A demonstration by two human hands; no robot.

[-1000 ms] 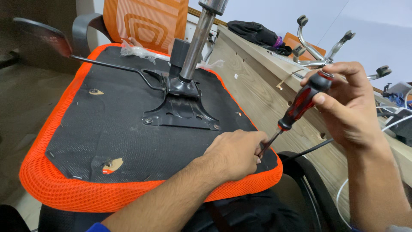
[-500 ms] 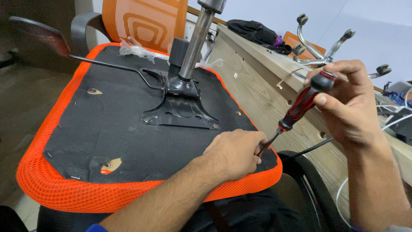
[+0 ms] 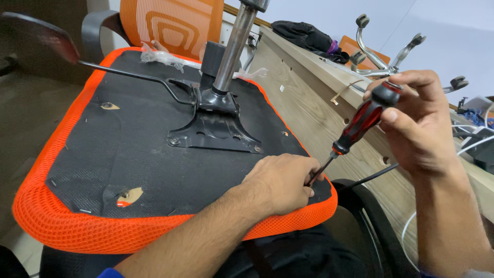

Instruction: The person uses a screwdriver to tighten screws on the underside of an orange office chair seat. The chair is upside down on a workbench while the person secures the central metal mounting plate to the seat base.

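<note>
An upturned office chair seat [image 3: 128,170] with an orange mesh rim and black underside lies before me. A black metal mounting plate [image 3: 216,131] with a grey gas cylinder [image 3: 234,49] rises from its middle. My right hand [image 3: 419,123] grips the red and black handle of a screwdriver [image 3: 360,123], tilted down to the left. Its shaft runs into my left hand [image 3: 280,183], which rests on the seat's near right corner, fingers closed around the tip. What lies under the tip is hidden.
A black lever with a paddle [image 3: 41,36] sticks out to the left. An orange chair back [image 3: 175,23] stands behind. A wooden panel [image 3: 319,103] runs along the right, with a chrome chair base and casters [image 3: 391,56], dark cloth [image 3: 301,33] and cables [image 3: 473,139].
Both hands hold nearly the same place; the screwdriver handle has shifted only slightly.
</note>
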